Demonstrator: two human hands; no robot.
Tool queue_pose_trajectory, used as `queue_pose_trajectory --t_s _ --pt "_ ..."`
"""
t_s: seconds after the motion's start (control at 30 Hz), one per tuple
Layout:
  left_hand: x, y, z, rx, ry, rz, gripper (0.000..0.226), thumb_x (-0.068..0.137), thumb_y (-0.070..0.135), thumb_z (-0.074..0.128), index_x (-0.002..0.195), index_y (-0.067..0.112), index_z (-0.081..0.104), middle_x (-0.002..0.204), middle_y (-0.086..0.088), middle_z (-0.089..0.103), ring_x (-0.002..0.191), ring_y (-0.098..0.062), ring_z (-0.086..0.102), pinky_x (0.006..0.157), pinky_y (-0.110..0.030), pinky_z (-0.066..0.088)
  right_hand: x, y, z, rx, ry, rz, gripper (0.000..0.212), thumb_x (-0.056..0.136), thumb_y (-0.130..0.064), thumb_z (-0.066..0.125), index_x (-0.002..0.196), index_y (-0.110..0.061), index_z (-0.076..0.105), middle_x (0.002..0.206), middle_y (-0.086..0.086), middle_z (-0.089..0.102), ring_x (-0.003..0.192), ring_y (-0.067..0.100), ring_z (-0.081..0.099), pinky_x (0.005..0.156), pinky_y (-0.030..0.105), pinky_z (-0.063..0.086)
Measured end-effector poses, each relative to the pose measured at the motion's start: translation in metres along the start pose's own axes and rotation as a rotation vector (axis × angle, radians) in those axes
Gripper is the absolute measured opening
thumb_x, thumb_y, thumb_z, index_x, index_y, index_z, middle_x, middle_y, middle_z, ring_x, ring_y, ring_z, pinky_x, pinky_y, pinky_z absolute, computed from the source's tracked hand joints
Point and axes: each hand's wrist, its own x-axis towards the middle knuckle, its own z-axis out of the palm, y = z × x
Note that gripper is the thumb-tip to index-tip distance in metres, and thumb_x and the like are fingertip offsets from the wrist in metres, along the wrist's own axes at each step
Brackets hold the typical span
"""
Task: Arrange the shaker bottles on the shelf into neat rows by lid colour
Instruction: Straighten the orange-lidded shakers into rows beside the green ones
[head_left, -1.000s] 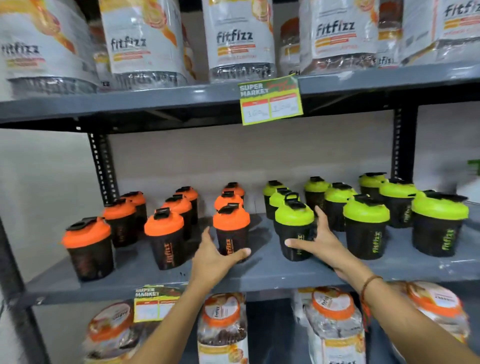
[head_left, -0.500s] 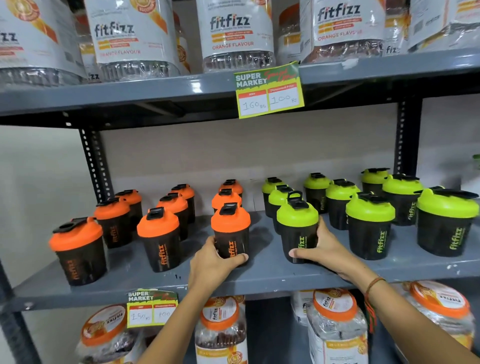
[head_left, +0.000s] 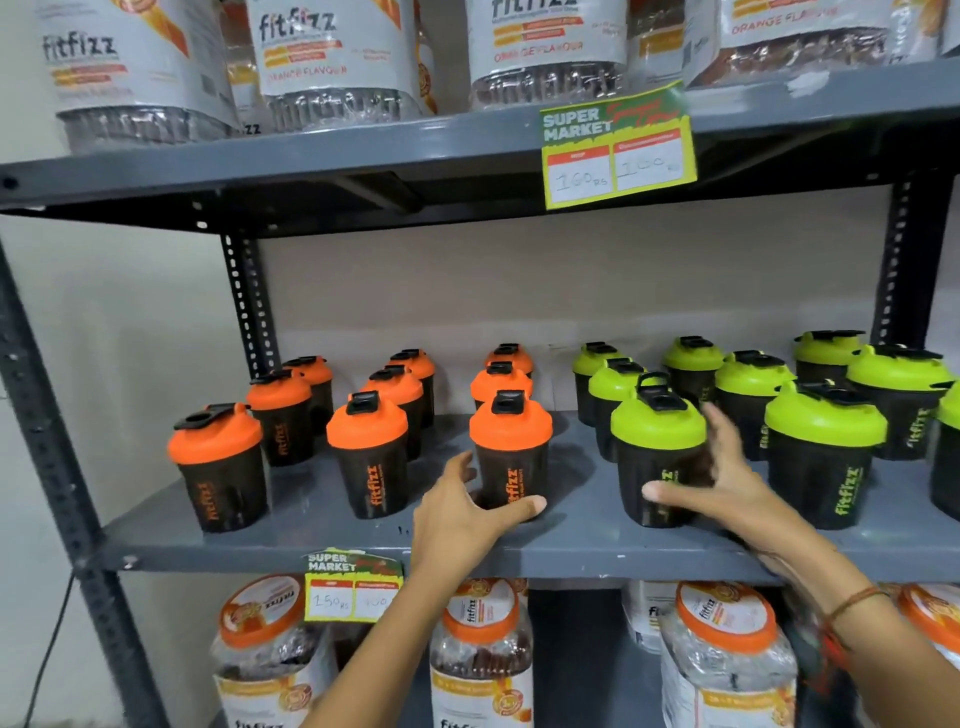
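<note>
Black shaker bottles stand in rows on the grey middle shelf (head_left: 571, 530), several with orange lids (head_left: 366, 457) on the left and several with green lids (head_left: 826, 452) on the right. My left hand (head_left: 462, 514) is wrapped around the base of the front orange-lid shaker (head_left: 511, 447), thumb across its front. My right hand (head_left: 717, 483) is blurred beside the front green-lid shaker (head_left: 657, 441). Its fingers are spread by the lid and its thumb reaches across the bottle's front. Both bottles stand upright on the shelf.
Large fitfizz jars (head_left: 322, 57) fill the shelf above, and more jars (head_left: 480, 654) stand on the shelf below. Price tags (head_left: 615, 148) hang from both shelf edges. Perforated metal posts (head_left: 249, 306) frame the rack, with a pale wall behind.
My right hand has loosened from the green-lid shaker, its fingers now spread apart. My left hand still wraps the orange-lid shaker. The view has shifted to the left.
</note>
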Motion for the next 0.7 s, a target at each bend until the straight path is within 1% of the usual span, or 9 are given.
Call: queue_pose_trajectory --t_s 0.07,0.13,0.17,0.23,0.33,0.43,0.53,0.63,0.7 --pt "-0.010 -0.005 -0.013 -0.097 0.056 0.043 0.096 0.056 0.065 0.079 0.138 0.028 0.046 0.131 0.008 0.060 0.115 -0.006 0.059 0.096 -0.030 0.050 -0.008 -0.010 0.007 0.107 0.175 -0.069 0.129 0.050 -0.059 0.088 0.154 -0.033 0.015 0.147 -0.009 0.034 0.134 0.006 0.033 0.110 0.029 0.027" --pt "-0.018 -0.009 -0.029 -0.251 0.159 0.128 0.076 0.062 0.059 0.079 0.129 0.031 0.055 0.119 0.013 0.066 0.105 0.001 0.063 0.093 -0.029 0.054 -0.016 -0.025 0.018 0.045 0.383 -0.205 0.111 0.052 -0.073 0.076 0.146 -0.034 0.030 0.149 0.000 0.040 0.136 0.011 0.039 0.115 0.035 0.029" --pt "-0.021 -0.010 -0.039 -0.334 0.216 0.172 0.065 0.067 0.052 0.079 0.125 0.029 0.060 0.115 0.013 0.068 0.102 0.000 0.066 0.092 -0.031 0.055 -0.020 -0.033 0.025 -0.040 0.475 -0.286 0.098 0.061 -0.072 0.071 0.143 -0.033 0.037 0.147 0.002 0.043 0.136 0.014 0.041 0.116 0.039 0.031" --pt "-0.021 -0.011 -0.063 -0.456 0.338 0.263 0.045 0.076 0.033 0.079 0.119 0.024 0.065 0.110 0.010 0.071 0.099 -0.004 0.069 0.089 -0.033 0.057 -0.027 -0.055 0.046 -0.249 0.642 -0.456 0.074 0.076 -0.053 0.066 0.140 -0.021 0.045 0.138 0.007 0.048 0.132 0.022 0.044 0.113 0.043 0.035" --pt "-0.015 -0.017 -0.108 -0.510 0.519 0.424 0.034 0.082 0.016 0.075 0.114 0.018 0.066 0.110 0.004 0.072 0.102 -0.013 0.069 0.089 -0.032 0.055 -0.039 -0.100 0.103 -0.387 0.754 -0.684 0.057 0.081 -0.030 0.065 0.131 -0.005 0.052 0.128 0.012 0.053 0.124 0.029 0.046 0.109 0.037 0.034" --pt "0.000 -0.046 -0.155 -0.466 0.630 0.522 0.043 0.080 0.022 0.073 0.120 0.015 0.058 0.118 0.000 0.064 0.111 -0.021 0.063 0.094 -0.038 0.052 -0.040 -0.128 0.171 -0.314 0.624 -0.767 0.051 0.081 -0.024 0.068 0.129 -0.010 0.055 0.124 -0.010 0.051 0.120 0.018 0.049 0.106 0.033 0.038" --pt "0.017 -0.093 -0.194 -0.359 0.653 0.420 0.077 0.071 0.032 0.078 0.136 0.017 0.039 0.132 0.000 0.044 0.123 -0.018 0.050 0.106 -0.042 0.043 -0.027 -0.125 0.237 -0.165 0.331 -0.622 0.077 0.077 -0.030 0.076 0.144 -0.021 0.038 0.142 -0.019 0.040 0.135 0.004 0.041 0.113 0.030 0.035" --pt "0.040 -0.147 -0.219 -0.085 0.473 0.143 0.110 0.060 0.046 0.086 0.146 0.017 0.023 0.145 -0.012 0.032 0.134 -0.026 0.039 0.109 -0.049 0.037 -0.006 -0.101 0.284 -0.136 0.155 -0.328 0.117 0.067 -0.055 0.076 0.156 -0.033 0.003 0.162 -0.011 0.018 0.149 0.007 0.018 0.121 0.038 0.021" --pt "0.053 -0.172 -0.227 -0.014 0.276 0.051 0.113 0.052 0.057 0.086 0.144 0.021 0.030 0.143 -0.011 0.042 0.132 -0.027 0.045 0.108 -0.051 0.040 0.009 -0.088 0.297 -0.195 0.124 -0.204 0.130 0.059 -0.063 0.075 0.155 -0.035 -0.009 0.165 -0.005 0.010 0.151 0.013 0.012 0.122 0.044 0.019"
